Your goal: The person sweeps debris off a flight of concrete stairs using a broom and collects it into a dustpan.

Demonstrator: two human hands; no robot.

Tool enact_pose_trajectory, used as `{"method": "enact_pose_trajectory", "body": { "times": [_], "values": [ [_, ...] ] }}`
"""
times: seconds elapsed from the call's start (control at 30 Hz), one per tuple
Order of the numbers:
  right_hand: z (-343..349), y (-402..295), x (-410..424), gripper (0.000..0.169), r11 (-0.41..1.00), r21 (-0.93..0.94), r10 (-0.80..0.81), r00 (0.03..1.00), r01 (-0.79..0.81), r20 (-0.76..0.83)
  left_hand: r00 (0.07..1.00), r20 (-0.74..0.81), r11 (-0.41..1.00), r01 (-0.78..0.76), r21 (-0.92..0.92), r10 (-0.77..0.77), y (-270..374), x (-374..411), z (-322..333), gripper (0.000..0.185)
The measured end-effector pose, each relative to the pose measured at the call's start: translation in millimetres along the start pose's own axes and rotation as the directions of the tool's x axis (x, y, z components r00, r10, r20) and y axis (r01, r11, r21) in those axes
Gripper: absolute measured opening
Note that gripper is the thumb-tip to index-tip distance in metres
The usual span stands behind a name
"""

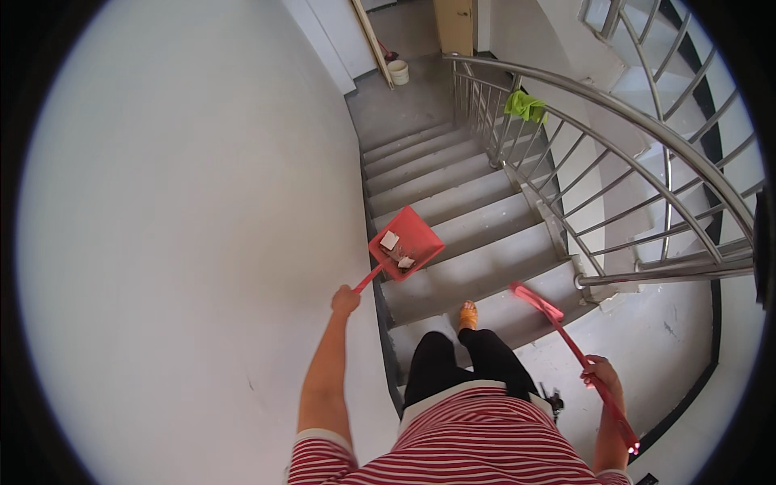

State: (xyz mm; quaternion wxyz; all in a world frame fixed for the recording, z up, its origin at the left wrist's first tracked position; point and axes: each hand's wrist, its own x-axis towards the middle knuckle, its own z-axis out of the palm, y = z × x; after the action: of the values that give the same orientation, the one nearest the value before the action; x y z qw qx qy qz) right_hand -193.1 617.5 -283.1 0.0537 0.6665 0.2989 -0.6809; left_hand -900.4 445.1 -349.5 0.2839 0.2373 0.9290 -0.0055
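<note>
My left hand is closed around the handle of a red plastic dustpan, held out over the stairs near the wall. In the pan lie a white square piece, a smaller white scrap and some dark debris. On the right, my right hand grips the long red handle of a broom. The broom's head is over a stair tread beside my sandalled foot; whether its bristles touch the tread I cannot tell.
Concrete stairs descend to a landing with a whitish bucket and an open door. A steel railing curves along the right, with a green cloth hung on it. A white wall borders the left.
</note>
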Motion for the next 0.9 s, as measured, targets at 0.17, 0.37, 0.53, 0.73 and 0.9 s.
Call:
{"method": "enact_pose_trajectory", "body": {
  "times": [0.17, 0.37, 0.53, 0.73, 0.9],
  "values": [
    [8, -14, -23, 0.063, 0.999, -0.019, 0.025, 0.998, -0.027, -0.065, 0.993, -0.077, 0.99, 0.077, -0.114, -0.086, 54, 38, 35, 0.033],
    [15, -21, -22, 0.066, 0.994, -0.036, 0.102, 0.992, -0.105, -0.075, 0.986, -0.118, 0.98, 0.096, -0.175, -0.118, 70, 68, 37, 0.029],
    [55, -77, -57, 0.069, 0.972, -0.153, 0.166, 0.982, -0.177, -0.087, 0.984, -0.152, 0.978, 0.067, -0.197, -0.098, 54, 98, 59, 0.026],
    [85, -73, -56, 0.069, 0.965, -0.182, 0.154, 0.97, -0.188, -0.188, 0.993, -0.051, 0.988, 0.098, -0.12, -0.105, 56, 151, 87, 0.026],
    [146, -83, -61, 0.056, 0.991, -0.035, 0.108, 0.932, -0.128, -0.347, 0.991, -0.029, 0.99, 0.126, -0.059, -0.128, 38, 195, 121, 0.023]
  ]
}}
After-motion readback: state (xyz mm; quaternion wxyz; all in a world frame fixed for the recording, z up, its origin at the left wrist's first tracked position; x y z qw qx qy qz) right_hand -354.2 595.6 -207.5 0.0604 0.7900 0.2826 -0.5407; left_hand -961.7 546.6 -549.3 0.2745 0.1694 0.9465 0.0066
